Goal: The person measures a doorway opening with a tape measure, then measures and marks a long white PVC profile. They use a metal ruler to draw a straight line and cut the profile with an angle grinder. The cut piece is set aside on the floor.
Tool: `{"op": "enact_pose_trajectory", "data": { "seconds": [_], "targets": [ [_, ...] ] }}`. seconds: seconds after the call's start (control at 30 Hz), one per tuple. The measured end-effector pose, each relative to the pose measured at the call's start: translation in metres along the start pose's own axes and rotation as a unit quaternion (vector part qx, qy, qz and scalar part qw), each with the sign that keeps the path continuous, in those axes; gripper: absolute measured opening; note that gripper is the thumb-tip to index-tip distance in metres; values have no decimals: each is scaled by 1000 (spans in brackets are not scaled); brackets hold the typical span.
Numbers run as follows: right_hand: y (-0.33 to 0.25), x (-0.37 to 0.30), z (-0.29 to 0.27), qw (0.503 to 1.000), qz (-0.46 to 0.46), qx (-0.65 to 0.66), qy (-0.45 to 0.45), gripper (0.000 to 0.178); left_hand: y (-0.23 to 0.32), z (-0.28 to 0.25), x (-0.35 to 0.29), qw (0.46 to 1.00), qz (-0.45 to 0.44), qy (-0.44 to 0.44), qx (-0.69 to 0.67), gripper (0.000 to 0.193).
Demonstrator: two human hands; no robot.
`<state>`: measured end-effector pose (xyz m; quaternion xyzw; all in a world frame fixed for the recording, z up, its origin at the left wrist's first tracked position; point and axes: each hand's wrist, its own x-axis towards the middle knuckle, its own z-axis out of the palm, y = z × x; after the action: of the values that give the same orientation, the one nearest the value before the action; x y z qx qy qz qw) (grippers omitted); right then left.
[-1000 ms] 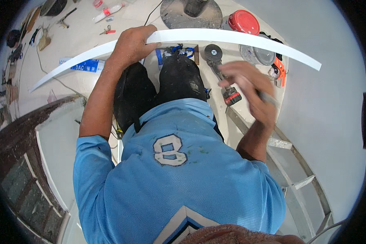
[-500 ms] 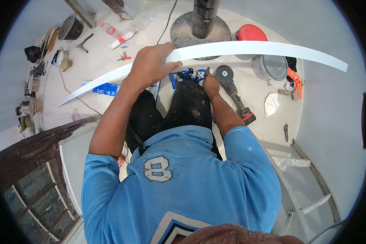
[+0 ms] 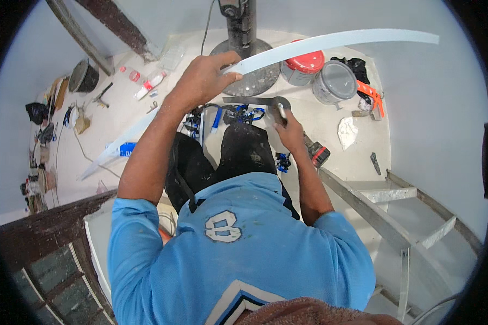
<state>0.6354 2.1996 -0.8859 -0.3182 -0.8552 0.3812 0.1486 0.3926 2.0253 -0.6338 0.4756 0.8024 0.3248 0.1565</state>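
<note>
My left hand [image 3: 206,78] is closed around a long, flat white strip [image 3: 336,40], gripping it near its middle. One end reaches out to the right over the buckets; the other slopes down to the left behind my forearm. In my right hand [image 3: 290,132] is a hand tool with a long, narrow grey blade [image 3: 246,101], its pale handle in my fist and the blade pointing left toward the strip, apart from it. I cannot tell the tool's exact kind. Beyond that hand, partly covered by it, a cordless angle grinder [image 3: 320,154] lies on the floor.
A black stand [image 3: 249,81] with a round base is ahead. A red-lidded bucket [image 3: 303,62], a grey-lidded bucket [image 3: 335,84] and an orange tool [image 3: 370,97] are at right. A metal ladder [image 3: 390,195] stands near right. Bottles [image 3: 151,85] and a black bucket [image 3: 83,77] are far left.
My right hand has risen from beside my knee with the bladed tool, which now shows crosswise. The strip's right end has tilted up, and the view has shifted a little.
</note>
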Motion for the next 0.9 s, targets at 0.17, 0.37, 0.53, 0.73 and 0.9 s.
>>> {"op": "enact_pose_trajectory", "data": {
  "seconds": [0.17, 0.37, 0.53, 0.73, 0.9],
  "targets": [
    [-9, -83, -93, 957, 128, 225, 131, 33, 0, -11, 23, 995, 74, -27, -65, 25],
    [-47, -160, -145, 809, 31, 528, 256, 22, 28, -28, 44, 983, 94, -78, -134, 25],
    [-125, -129, -158, 857, 32, 492, 150, 33, 74, -5, 47, 956, 111, -109, -250, 23],
    [-215, -66, -121, 839, -23, 535, 97, 33, 127, 14, 27, 962, 96, -121, -224, 26],
    [-222, -57, -110, 810, -14, 574, 116, 27, 124, 24, 22, 950, 67, -115, -282, 40]
  ]
}}
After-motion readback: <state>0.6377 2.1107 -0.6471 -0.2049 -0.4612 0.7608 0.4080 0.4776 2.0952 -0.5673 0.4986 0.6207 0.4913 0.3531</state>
